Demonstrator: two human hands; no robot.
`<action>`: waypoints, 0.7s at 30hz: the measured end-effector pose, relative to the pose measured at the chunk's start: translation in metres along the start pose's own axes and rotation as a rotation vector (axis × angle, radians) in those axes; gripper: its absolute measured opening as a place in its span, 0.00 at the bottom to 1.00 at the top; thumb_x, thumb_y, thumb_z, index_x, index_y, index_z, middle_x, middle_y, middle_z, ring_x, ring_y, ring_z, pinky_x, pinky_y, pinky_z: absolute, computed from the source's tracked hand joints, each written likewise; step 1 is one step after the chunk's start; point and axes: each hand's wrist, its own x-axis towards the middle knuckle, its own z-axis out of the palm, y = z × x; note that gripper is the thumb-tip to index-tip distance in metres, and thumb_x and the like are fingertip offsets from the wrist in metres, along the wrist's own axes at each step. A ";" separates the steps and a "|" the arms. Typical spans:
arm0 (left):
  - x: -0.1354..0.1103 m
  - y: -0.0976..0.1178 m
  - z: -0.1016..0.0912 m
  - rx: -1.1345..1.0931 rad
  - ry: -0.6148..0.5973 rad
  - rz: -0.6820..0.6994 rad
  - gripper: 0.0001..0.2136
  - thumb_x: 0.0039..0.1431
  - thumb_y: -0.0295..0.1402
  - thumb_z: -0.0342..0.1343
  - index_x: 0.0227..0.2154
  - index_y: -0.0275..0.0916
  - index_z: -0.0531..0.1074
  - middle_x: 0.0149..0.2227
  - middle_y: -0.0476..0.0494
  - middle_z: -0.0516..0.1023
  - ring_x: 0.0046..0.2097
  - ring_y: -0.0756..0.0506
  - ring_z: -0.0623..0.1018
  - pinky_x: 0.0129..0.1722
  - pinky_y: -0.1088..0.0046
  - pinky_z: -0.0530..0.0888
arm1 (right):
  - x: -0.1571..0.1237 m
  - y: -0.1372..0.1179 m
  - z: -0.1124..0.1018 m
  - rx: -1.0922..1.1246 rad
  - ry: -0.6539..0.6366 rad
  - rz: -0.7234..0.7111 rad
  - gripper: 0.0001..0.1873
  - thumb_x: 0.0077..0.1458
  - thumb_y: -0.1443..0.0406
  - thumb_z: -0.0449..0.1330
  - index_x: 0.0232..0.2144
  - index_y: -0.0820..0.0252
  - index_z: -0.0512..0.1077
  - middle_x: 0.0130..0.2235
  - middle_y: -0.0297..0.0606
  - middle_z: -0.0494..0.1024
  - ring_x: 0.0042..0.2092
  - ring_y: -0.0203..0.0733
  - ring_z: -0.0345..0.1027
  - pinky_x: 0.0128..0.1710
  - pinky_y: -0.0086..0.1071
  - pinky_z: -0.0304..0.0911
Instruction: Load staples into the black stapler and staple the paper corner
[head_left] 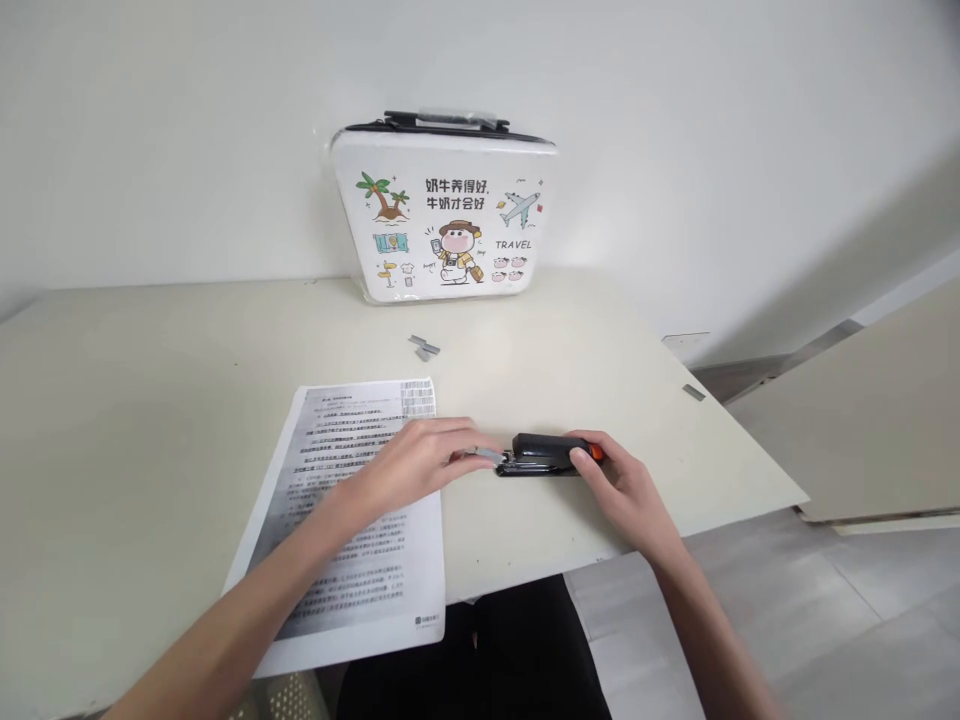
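A black stapler (547, 450) with an orange patch at its rear lies on the table, its front end pointing left. My right hand (619, 480) is closed around the rear end, thumb on the near side. Between the thumb and fingers of my left hand (420, 460) is a thin silver metal piece (487, 455), which reaches the stapler's front end. It looks like a strip of staples, though the fingers cover part of it. Beneath my left hand and forearm lies a printed sheet of paper (352, 560), partly hidden by them.
Several loose staple strips (424, 348) lie beyond the paper, and another strip (694, 392) rests near the right edge of the table (150, 400). A white cartoon-printed case (450, 215) with a black handle stands upright at the back against the wall.
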 end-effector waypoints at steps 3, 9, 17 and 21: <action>-0.003 -0.002 0.004 0.157 0.001 0.082 0.11 0.75 0.39 0.54 0.49 0.47 0.81 0.52 0.45 0.81 0.34 0.49 0.79 0.35 0.70 0.71 | 0.000 -0.002 -0.001 0.006 -0.003 0.000 0.22 0.68 0.45 0.56 0.49 0.52 0.77 0.46 0.38 0.82 0.47 0.47 0.73 0.49 0.37 0.68; -0.003 -0.006 0.012 0.272 0.031 0.062 0.12 0.75 0.42 0.54 0.49 0.46 0.80 0.49 0.46 0.83 0.36 0.47 0.80 0.34 0.70 0.70 | 0.000 -0.003 -0.001 0.020 -0.007 -0.006 0.21 0.68 0.46 0.56 0.49 0.52 0.77 0.47 0.40 0.82 0.49 0.49 0.74 0.49 0.38 0.68; -0.002 -0.005 0.017 0.242 0.056 -0.003 0.13 0.75 0.43 0.53 0.47 0.45 0.81 0.46 0.45 0.84 0.32 0.48 0.78 0.32 0.71 0.70 | 0.001 0.001 -0.002 0.017 -0.023 -0.001 0.22 0.67 0.45 0.56 0.49 0.52 0.77 0.46 0.40 0.82 0.48 0.50 0.74 0.48 0.39 0.69; -0.002 -0.006 0.019 0.281 0.068 0.004 0.14 0.76 0.43 0.51 0.47 0.43 0.80 0.47 0.44 0.84 0.30 0.49 0.77 0.31 0.71 0.69 | 0.001 0.000 -0.003 0.022 -0.019 0.002 0.21 0.67 0.46 0.57 0.48 0.51 0.77 0.46 0.39 0.82 0.48 0.49 0.74 0.48 0.38 0.69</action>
